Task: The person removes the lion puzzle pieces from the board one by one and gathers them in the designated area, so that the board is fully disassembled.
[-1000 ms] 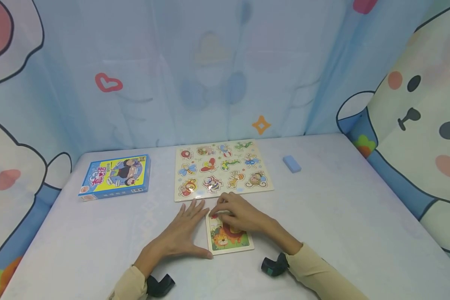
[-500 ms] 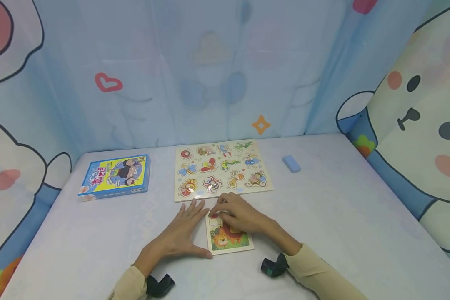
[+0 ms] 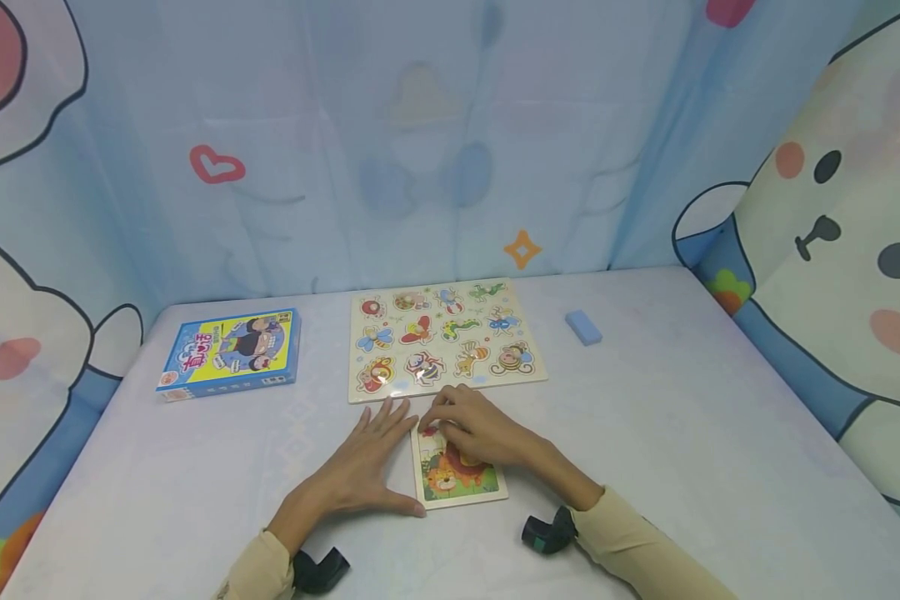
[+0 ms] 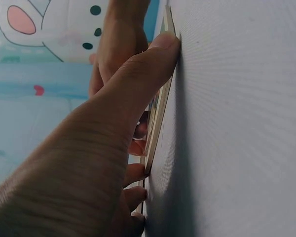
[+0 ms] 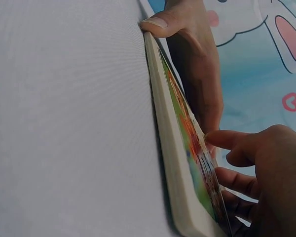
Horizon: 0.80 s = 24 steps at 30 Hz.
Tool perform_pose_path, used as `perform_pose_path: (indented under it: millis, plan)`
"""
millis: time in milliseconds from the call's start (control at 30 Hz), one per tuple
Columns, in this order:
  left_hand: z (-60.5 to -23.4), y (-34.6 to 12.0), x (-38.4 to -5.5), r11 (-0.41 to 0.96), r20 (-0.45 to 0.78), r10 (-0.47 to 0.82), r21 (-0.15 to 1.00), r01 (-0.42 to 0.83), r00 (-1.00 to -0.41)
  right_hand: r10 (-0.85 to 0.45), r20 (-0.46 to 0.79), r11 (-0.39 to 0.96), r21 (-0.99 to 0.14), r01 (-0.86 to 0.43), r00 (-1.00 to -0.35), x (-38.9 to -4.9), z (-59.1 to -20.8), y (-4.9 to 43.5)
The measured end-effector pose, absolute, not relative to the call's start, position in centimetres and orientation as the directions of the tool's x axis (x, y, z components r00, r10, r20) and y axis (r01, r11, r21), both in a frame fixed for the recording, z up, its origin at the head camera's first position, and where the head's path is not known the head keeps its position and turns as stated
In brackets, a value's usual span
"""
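Note:
A small framed jigsaw puzzle (image 3: 461,483) with a lion picture lies on the table in front of me. My left hand (image 3: 367,467) rests at its left side with fingers spread. The left thumb touches the lower left corner, which the left wrist view also shows at the frame's edge. My right hand (image 3: 480,429) is over the puzzle's upper part, fingers bent and fingertips at its upper left corner. In the right wrist view its fingertips (image 5: 214,137) meet the picture surface. That hand hides the upper right of the picture; I cannot tell whether it pinches a piece.
Just behind the puzzle lies a larger board (image 3: 450,337) with several bug pictures. A blue and yellow box (image 3: 228,354) stands at the back left, a small blue block (image 3: 583,327) at the back right. A printed curtain (image 3: 420,208) hangs behind the table.

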<state>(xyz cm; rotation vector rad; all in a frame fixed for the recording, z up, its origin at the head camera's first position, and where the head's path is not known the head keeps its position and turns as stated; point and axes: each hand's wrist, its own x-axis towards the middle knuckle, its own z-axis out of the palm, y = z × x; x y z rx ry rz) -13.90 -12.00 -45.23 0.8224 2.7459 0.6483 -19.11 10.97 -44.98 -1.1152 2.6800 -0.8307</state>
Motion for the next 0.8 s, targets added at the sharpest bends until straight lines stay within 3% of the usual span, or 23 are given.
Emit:
perform_pose_path:
  millis: [300,800]
  plan:
    - [-45.19,-12.09,-13.73,0.747,-0.058,0.561,0.466,0.475,-0.826,-0.683,0.087,0.558,-0.578,-0.595,-0.725,-19.08,-44.94,10.83]
    - [-45.3,-12.03,-13.85,0.751,-0.065,0.552,0.472,0.462,-0.831,-0.688,0.074,0.437,-0.752,-0.494,-0.722,-19.42,-44.85,11.37]
